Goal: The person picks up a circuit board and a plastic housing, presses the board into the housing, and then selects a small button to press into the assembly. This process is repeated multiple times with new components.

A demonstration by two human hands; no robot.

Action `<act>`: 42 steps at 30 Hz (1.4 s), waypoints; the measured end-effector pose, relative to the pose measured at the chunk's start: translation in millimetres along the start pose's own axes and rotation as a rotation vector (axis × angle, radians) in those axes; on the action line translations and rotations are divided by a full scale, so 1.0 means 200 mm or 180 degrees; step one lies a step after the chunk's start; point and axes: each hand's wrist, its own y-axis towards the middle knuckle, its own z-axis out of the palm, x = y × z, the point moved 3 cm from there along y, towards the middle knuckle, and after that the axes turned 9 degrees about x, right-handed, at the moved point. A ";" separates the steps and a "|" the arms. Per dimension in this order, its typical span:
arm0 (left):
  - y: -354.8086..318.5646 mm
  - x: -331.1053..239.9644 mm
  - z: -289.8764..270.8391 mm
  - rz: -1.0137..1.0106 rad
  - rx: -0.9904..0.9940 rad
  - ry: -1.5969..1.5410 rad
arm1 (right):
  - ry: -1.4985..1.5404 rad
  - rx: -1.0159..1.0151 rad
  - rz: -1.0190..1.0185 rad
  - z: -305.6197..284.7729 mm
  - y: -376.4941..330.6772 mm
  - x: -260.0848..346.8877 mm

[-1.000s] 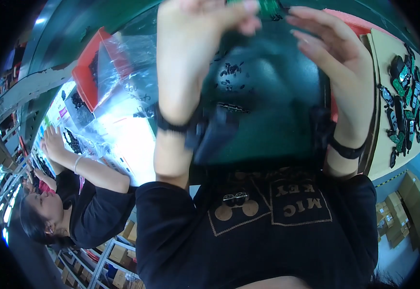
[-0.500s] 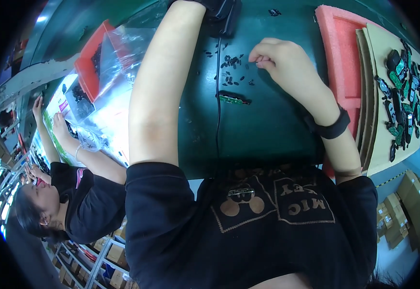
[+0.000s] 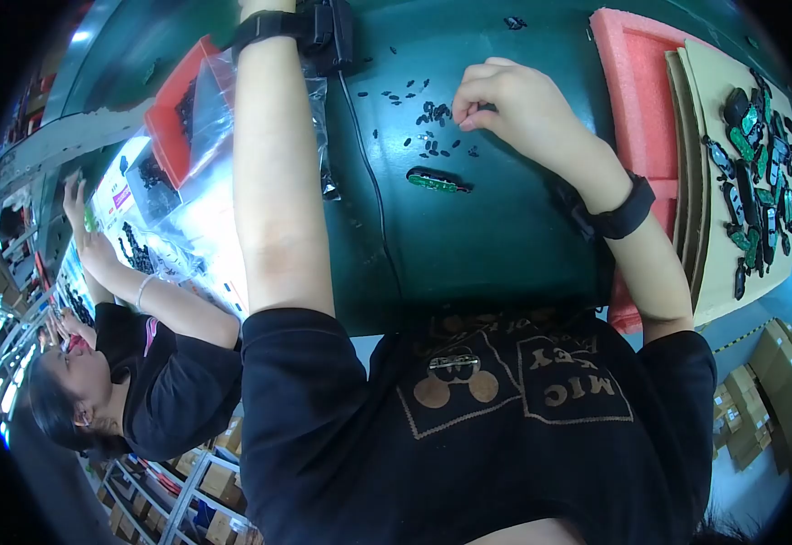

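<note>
A: What has just changed?

B: The left forearm [image 3: 282,182] has swung outward over the last half-second, so its wrist now sits towards eleven o'clock in the head view. The right hand [image 3: 528,100], at one o'clock, has edged left, bringing its fingertips to the border of the scattered black parts [image 3: 432,113].

A: Meaning what for the work?

B: My reading: attention rests on those small parts. The green-and-black piece [image 3: 437,181] lies on the dark green table [image 3: 496,272], at six o'clock from the cluster, with no hand on it.

A: How are the hands?

B: The right is curled nearly closed, thumb and forefinger together; whether it pinches a part, I can't tell. The left hand is beyond the upper edge, so its opening and contents are hidden.

A: Any writing?

B: Brown lettering [image 3: 559,395], upside down, at four o'clock on the wearer's black shirt [image 3: 505,481]. Between nine and ten, a pinkish label [image 3: 121,197], too small to read. I can make out no maker's mark on the piece.
</note>
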 end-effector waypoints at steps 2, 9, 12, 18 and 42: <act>-0.10 -0.02 0.00 0.0262 -0.0019 -0.0485 | -0.0032 0.0051 0.0018 0.00 0.00 0.00; -0.65 -0.15 0.12 0.3912 0.0542 -0.4379 | 0.1144 -0.1095 0.0073 -0.20 -0.07 0.03; -0.91 -0.28 0.13 0.2901 0.0378 -0.4367 | 0.1839 -0.1676 -0.0128 -0.33 -0.12 0.10; -1.11 -0.26 0.07 0.1933 -0.0118 -0.3090 | 0.1850 -0.1705 -0.0458 -0.37 -0.17 0.24; -1.21 -0.29 0.00 0.2801 -0.0409 -0.1891 | 0.2435 -0.1798 0.0012 -0.38 -0.22 0.26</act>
